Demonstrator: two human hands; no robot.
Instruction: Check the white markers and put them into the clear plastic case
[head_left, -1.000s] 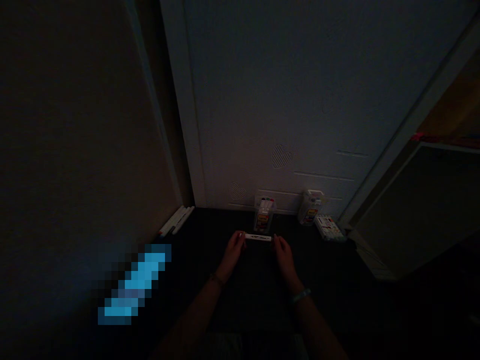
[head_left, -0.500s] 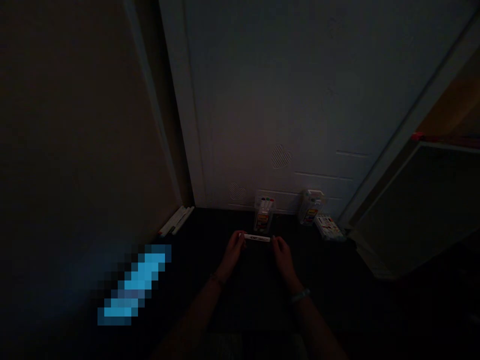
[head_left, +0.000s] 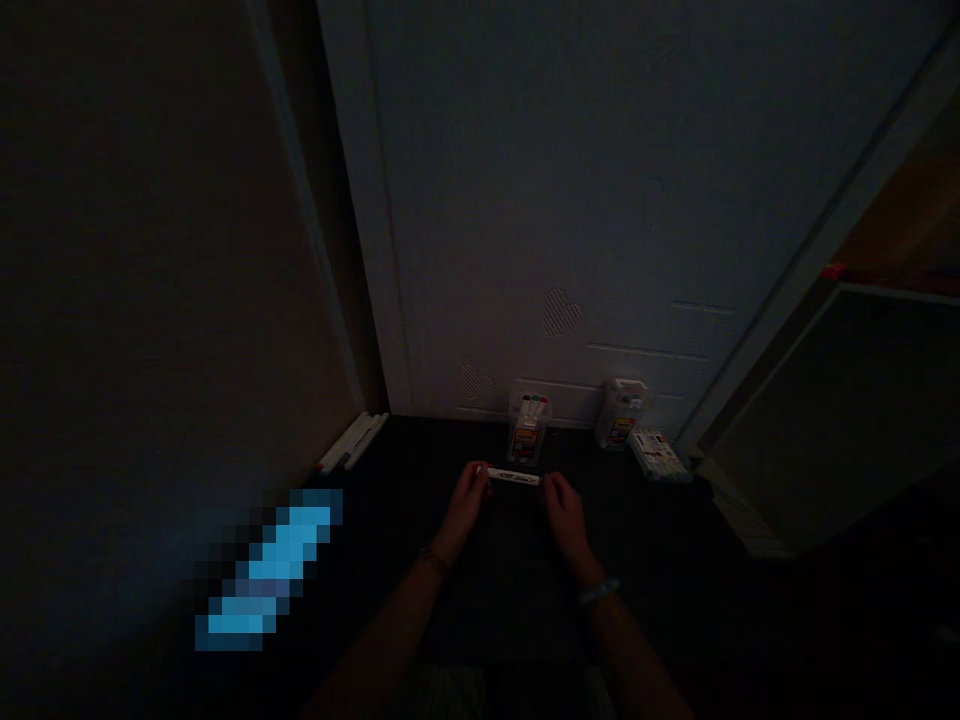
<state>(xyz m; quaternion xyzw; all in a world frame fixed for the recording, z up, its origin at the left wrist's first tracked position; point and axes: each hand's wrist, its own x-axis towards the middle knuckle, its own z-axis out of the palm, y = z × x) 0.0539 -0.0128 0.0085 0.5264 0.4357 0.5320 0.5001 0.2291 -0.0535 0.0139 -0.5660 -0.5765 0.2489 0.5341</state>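
A white marker [head_left: 514,477] with dark print on its barrel lies level between my two hands. My left hand [head_left: 470,492] is closed on its left end, thumb and fingers pinched together. At the other end my right hand [head_left: 562,500] has its fingers closed on the marker's tip, which may be a dark cap; the dim light hides the detail. Just behind the marker stands a clear marker case [head_left: 527,430] with several markers upright in it, their ends dark, green and red.
On the black table [head_left: 495,590], a second clear case [head_left: 621,418] stands at the back right, beside a flat pack of markers [head_left: 660,455]. Several white markers [head_left: 354,442] lie along the left wall. A white panel [head_left: 525,200] with heart patterns rises behind. A blurred blue patch [head_left: 277,565] covers the left.
Almost nothing differs. My right hand sits very slightly further left against the marker's end, and both hands keep their grip.
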